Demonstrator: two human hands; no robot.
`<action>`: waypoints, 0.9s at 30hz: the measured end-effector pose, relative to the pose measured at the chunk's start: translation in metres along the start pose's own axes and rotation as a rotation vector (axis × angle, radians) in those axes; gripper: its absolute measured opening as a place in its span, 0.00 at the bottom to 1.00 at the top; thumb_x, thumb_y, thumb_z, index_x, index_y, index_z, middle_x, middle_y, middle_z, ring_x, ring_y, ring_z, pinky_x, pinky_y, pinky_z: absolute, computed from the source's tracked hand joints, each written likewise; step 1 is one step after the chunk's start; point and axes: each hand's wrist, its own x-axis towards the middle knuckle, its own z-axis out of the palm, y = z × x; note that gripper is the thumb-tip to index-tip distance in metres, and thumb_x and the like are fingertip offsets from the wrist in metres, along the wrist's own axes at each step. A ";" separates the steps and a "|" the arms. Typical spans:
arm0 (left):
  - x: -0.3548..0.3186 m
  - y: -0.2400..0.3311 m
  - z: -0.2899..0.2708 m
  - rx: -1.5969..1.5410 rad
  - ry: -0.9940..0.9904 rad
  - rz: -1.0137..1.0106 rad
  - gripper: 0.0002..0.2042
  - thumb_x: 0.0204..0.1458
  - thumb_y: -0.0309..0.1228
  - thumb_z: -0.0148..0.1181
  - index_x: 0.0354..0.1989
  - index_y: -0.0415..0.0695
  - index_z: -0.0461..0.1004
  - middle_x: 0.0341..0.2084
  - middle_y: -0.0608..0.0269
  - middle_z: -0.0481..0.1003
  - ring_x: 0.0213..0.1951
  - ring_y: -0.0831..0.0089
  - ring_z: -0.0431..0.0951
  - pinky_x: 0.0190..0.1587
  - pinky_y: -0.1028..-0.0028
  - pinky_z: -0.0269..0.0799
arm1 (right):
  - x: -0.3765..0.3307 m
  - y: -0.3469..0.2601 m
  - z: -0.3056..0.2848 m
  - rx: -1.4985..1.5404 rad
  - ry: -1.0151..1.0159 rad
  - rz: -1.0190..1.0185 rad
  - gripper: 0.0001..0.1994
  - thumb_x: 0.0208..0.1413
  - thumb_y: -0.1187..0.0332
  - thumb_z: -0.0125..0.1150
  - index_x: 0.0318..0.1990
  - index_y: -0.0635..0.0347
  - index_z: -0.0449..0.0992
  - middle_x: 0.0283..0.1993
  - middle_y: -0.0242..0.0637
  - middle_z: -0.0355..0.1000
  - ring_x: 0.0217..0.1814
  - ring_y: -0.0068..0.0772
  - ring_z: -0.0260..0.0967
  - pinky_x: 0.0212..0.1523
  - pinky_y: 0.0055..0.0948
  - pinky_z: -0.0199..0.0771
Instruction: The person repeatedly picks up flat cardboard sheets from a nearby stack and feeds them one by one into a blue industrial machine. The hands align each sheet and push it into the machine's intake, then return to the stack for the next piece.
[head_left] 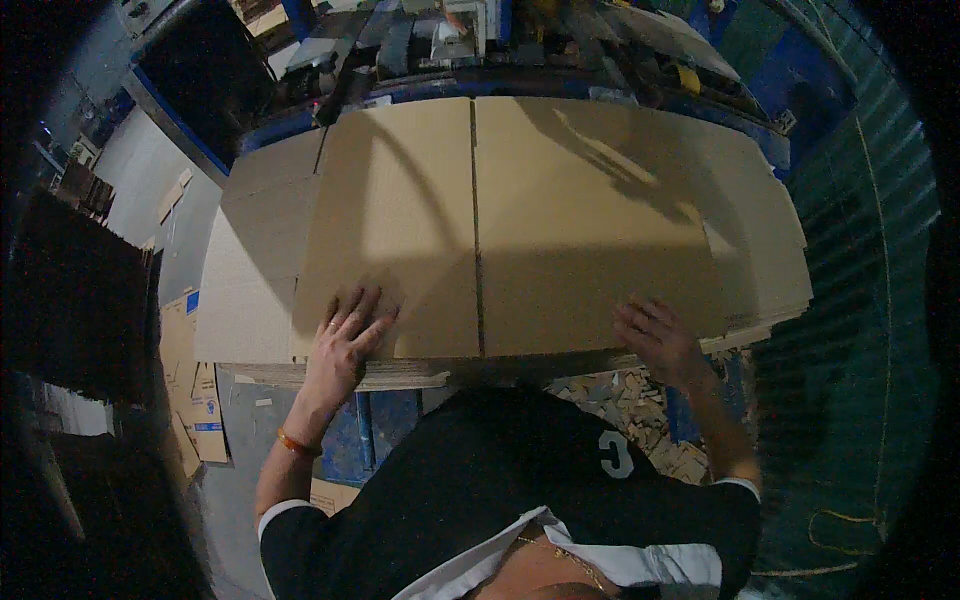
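Note:
A flat cardboard sheet (pixel 580 220) with a dark slit or seam down its middle lies on top of a stack of cardboard sheets (pixel 250 270). My left hand (pixel 352 325) rests near the sheet's front left edge, fingers spread over the board. Close to the front right edge, my right hand (pixel 658 338) lies with its fingers stretched out on the same sheet. Neither hand grips anything that I can see. Shadows fall across the board's far right part.
Beyond the stack stands a blue machine (pixel 420 85) with dark belts or rollers. Cardboard scraps (pixel 625 410) litter the floor below the stack. Printed cardboard pieces (pixel 195 390) lie at the left. A green corrugated wall (pixel 840 330) runs along the right.

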 end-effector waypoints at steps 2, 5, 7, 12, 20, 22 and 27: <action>0.007 -0.012 0.003 0.023 0.055 -0.012 0.21 0.53 0.31 0.43 0.57 0.58 0.65 0.60 0.58 0.60 0.63 0.58 0.56 0.64 0.55 0.45 | 0.017 0.020 0.000 -0.025 -0.092 0.053 0.23 0.51 0.58 0.54 0.57 0.45 0.66 0.65 0.32 0.56 0.68 0.40 0.49 0.66 0.47 0.45; 0.016 -0.026 0.005 0.064 0.041 0.030 0.23 0.52 0.31 0.44 0.59 0.58 0.62 0.60 0.57 0.59 0.63 0.58 0.56 0.65 0.56 0.45 | 0.039 0.049 0.000 -0.018 -0.066 0.008 0.26 0.49 0.53 0.55 0.58 0.46 0.65 0.65 0.33 0.56 0.69 0.40 0.47 0.67 0.47 0.41; 0.020 -0.029 0.004 0.045 -0.016 0.029 0.24 0.51 0.30 0.44 0.60 0.58 0.61 0.61 0.57 0.58 0.63 0.58 0.55 0.65 0.56 0.44 | 0.044 0.060 -0.003 0.044 -0.127 0.036 0.29 0.48 0.48 0.55 0.58 0.47 0.65 0.66 0.34 0.55 0.69 0.41 0.46 0.67 0.47 0.40; 0.022 -0.026 0.002 0.065 -0.037 0.028 0.26 0.49 0.28 0.44 0.61 0.55 0.60 0.61 0.56 0.56 0.63 0.58 0.55 0.65 0.57 0.45 | 0.049 0.069 -0.016 -0.015 -0.158 0.080 0.36 0.42 0.40 0.56 0.58 0.48 0.65 0.66 0.35 0.53 0.69 0.43 0.45 0.66 0.49 0.40; 0.098 -0.078 0.018 -0.064 0.293 0.080 0.24 0.52 0.28 0.42 0.61 0.48 0.58 0.60 0.50 0.57 0.62 0.54 0.54 0.64 0.59 0.47 | 0.112 0.131 -0.011 -0.047 -0.183 0.169 0.36 0.40 0.44 0.61 0.58 0.48 0.64 0.66 0.38 0.53 0.66 0.48 0.50 0.64 0.43 0.48; 0.148 -0.097 0.025 -0.090 0.286 0.010 0.26 0.52 0.32 0.50 0.62 0.49 0.57 0.62 0.55 0.55 0.63 0.54 0.53 0.64 0.61 0.48 | 0.147 0.155 0.002 0.060 -0.152 0.268 0.34 0.43 0.45 0.59 0.59 0.46 0.64 0.66 0.39 0.53 0.65 0.49 0.52 0.63 0.42 0.51; 0.225 -0.115 0.032 0.286 0.422 -0.307 0.35 0.44 0.34 0.60 0.63 0.45 0.53 0.59 0.51 0.58 0.62 0.56 0.55 0.62 0.57 0.51 | 0.189 0.172 0.017 -0.002 -0.025 0.442 0.31 0.51 0.50 0.56 0.62 0.49 0.59 0.63 0.44 0.56 0.62 0.49 0.55 0.62 0.42 0.53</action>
